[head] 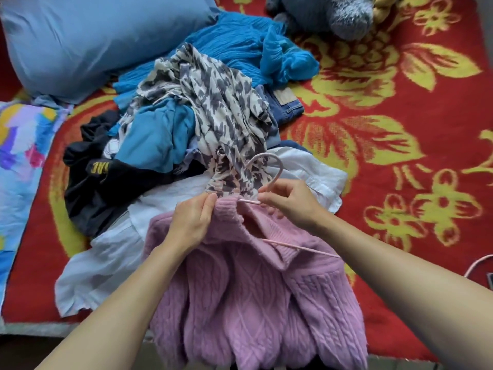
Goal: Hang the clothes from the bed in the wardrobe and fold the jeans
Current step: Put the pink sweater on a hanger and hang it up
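Observation:
A pink cable-knit sweater (240, 303) lies at the near edge of the bed, with a pink hanger (277, 169) partly inside its neck; the hook sticks out above the collar and one arm pokes out to the right. My left hand (192, 222) pinches the sweater's collar. My right hand (290, 201) grips the hanger just below the hook. Behind them is a pile of clothes: a white shirt (106, 252), a black top (93, 188), a grey-and-white patterned garment (224, 108), blue garments (240, 44) and folded jeans (285, 105).
A red blanket with yellow flowers (400, 129) covers the bed. A blue pillow (80, 41) lies at the back left, a grey plush toy (328, 14) at the back. Another pink hanger (477, 265) shows at the right edge. A colourful sheet (18, 156) lies at the left.

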{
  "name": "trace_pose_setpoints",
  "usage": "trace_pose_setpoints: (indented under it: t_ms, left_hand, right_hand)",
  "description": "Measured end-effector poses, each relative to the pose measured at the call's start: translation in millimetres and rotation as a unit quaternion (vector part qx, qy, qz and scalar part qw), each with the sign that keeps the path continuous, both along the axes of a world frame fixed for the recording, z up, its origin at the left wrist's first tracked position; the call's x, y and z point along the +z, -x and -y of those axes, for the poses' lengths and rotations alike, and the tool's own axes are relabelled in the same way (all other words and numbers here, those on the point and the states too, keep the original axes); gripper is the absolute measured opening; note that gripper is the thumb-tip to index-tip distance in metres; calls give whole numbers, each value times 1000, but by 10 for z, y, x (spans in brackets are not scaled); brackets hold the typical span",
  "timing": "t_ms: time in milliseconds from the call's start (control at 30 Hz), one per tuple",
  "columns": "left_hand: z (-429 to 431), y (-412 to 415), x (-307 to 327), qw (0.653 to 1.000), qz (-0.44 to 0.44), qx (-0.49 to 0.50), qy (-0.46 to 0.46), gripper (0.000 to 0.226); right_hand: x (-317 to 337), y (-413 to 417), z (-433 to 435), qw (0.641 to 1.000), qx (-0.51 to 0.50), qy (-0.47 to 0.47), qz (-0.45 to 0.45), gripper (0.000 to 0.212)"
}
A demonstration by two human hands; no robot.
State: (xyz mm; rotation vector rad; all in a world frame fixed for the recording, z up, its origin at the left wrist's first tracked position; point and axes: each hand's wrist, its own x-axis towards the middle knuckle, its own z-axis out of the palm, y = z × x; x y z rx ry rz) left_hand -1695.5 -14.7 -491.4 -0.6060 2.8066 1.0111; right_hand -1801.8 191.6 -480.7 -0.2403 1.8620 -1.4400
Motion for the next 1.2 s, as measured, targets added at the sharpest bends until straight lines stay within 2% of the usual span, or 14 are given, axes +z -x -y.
trace_pose_setpoints:
  t_ms: [67,133,167,267,400,467,533,600,667,733,867,1000,1100,1200]
  left_hand:
    - [99,-46,-10,999,9,45,-3,40]
    - [122,-41,-32,997,16,71,-9,38]
    - [73,-10,-28,997,16,68,-20,40]
    - [-117,116,9,995,-17,63,-69,60]
    - [-6,90,15,988,-9,70,-140,77]
    - [64,5,5,989,3,47,-141,89]
    - [57,-25,19,991,1,69,-114,76]
    - [-2,-2,22,992,1,99,-78,60]
    - [-64,-4,-15,994,10,93,-48,63]
    - [-94,-34,-77,994,12,99,-34,69]
    - [-10,-28,-92,986,2,149,-70,63]
    - [55,-102,-30,989,-4,118,-86,54]
    - [178,-214,-72,990,11,99,-98,50]
    - [165,-267,-91,992,4,69,-105,57]
  right_hand:
    - [-157,-14,-211,993,51,-59,-85,33]
    - [-322,-25,-435,971,44,-158,-173,63]
    - [-365,-48,-484,962,23,-185,-201,64]
    - [-346,-170,-294,945,37,-189,-264,44]
    - [-308,-164,-86,960,22,-146,-239,41]
    - [-317,-153,-210,922,-8,-179,-342,40]
    - [-264,-259,-382,859,-42,-235,-452,25]
    - [-224,-473,-520,826,-38,-275,-490,30]
    - [-270,-653,-588,802,6,-322,-503,37]
    - [-385,-718,-606,780,47,-385,-492,43]
    - [-563,-821,-462,803,77,-467,-362,61]
    - [-667,-836,-430,866,34,-442,-230,30]
    - [-651,-542,-717,917,-63,-386,-76,27]
    - [-617,-251,-991,931,-120,-336,-73,18]
